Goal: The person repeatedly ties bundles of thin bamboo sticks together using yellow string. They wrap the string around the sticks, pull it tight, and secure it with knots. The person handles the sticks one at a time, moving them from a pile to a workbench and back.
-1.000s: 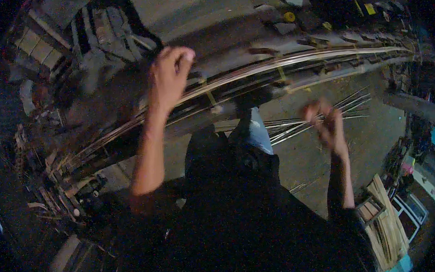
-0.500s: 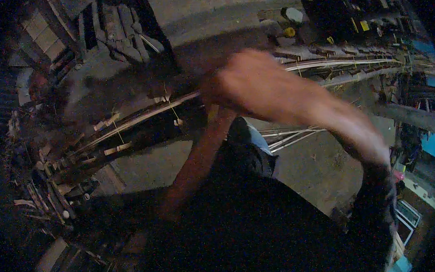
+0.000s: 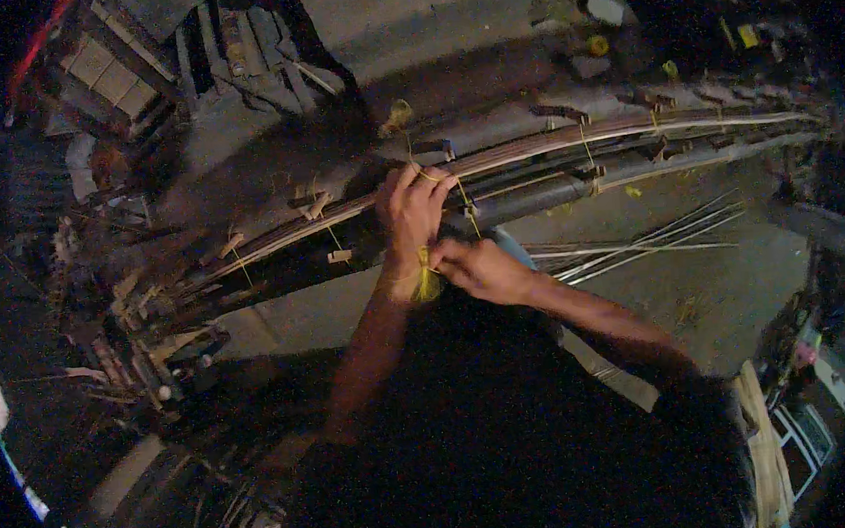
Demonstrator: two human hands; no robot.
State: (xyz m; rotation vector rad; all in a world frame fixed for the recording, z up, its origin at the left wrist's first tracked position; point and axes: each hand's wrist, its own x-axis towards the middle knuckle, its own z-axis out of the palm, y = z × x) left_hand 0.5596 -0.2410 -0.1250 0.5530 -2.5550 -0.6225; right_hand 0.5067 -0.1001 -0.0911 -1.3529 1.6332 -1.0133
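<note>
A long, curved bundle of thin strips [image 3: 532, 148] runs across in front of me between dark rails, tied at intervals with yellow string. My left hand [image 3: 411, 205] lies over the bundle, its fingers curled where a yellow string [image 3: 466, 195] crosses it. Close by the left wrist, my right hand [image 3: 486, 272] is closed with thumb and fingers pinched together, at a loose hank of yellow string [image 3: 426, 278]. Its exact grip is partly hidden. Another clump of yellow string [image 3: 397, 117] lies beyond the left hand.
Small wooden pegs [image 3: 340, 256] hang on the string ties along the bundle. Several thin pale rods [image 3: 649, 248] lie on the floor at the right. Stacked wooden pieces [image 3: 235, 53] stand at the far left, and a yellow roll [image 3: 599, 45] sits at the far right.
My right hand has come down and toward me from over the bundle, uncovering my left hand and the yellow string. The whole view has shifted slightly.
</note>
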